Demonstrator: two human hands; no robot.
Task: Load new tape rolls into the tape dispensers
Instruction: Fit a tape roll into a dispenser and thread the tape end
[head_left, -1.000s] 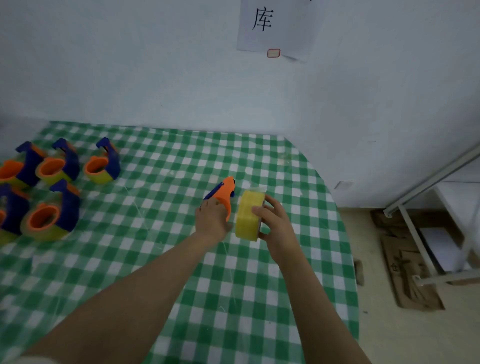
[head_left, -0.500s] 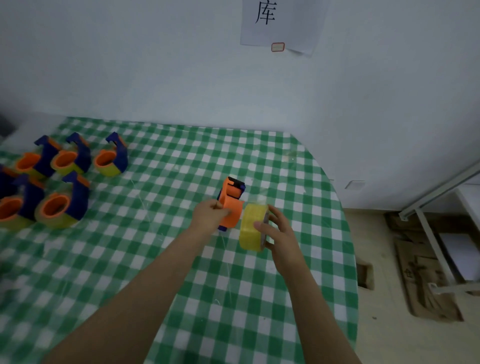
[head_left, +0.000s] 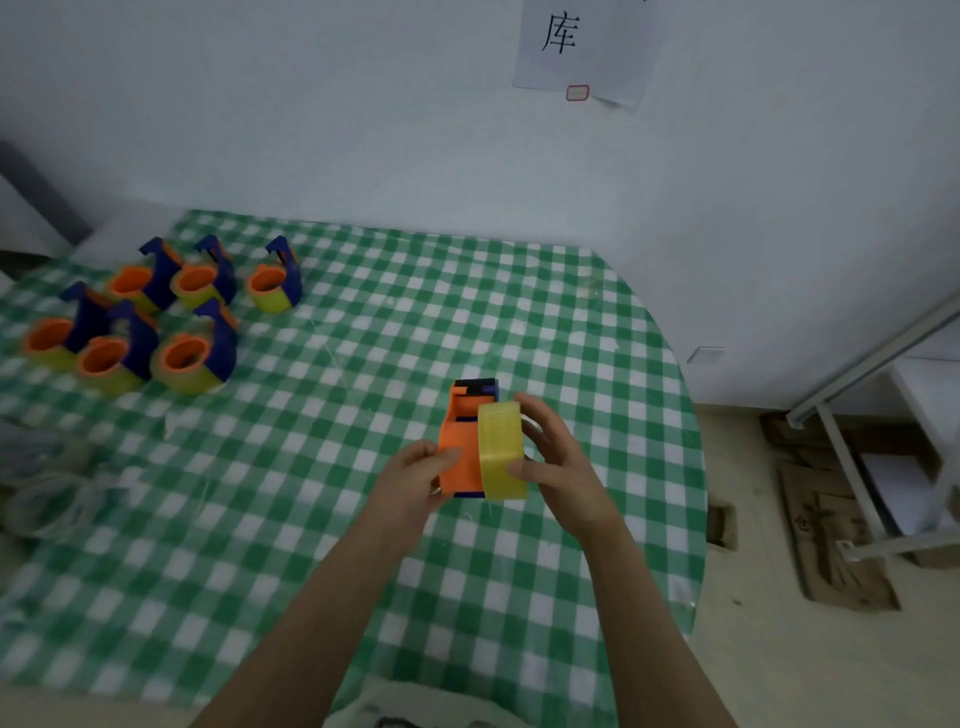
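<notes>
My left hand (head_left: 415, 475) grips an orange and blue tape dispenser (head_left: 461, 441) above the middle of the table. My right hand (head_left: 558, 462) holds a yellow tape roll (head_left: 500, 449) on edge, pressed against the dispenser's right side. Thumb and fingers wrap the roll's rim. Several loaded dispensers (head_left: 189, 358) with yellow tape stand in a cluster at the far left of the table.
The table wears a green and white checked cloth (head_left: 322, 545) and ends in a rounded edge at the right. Clear plastic wrapping (head_left: 47, 493) lies at the left edge. A white wall is behind; flattened cardboard (head_left: 831, 530) and a metal rack leg (head_left: 852, 467) are on the floor at right.
Both hands came together: the dispenser turned so its orange body faces up, and the tape roll moved left against its side. The view also shifted, showing more of the left cluster.
</notes>
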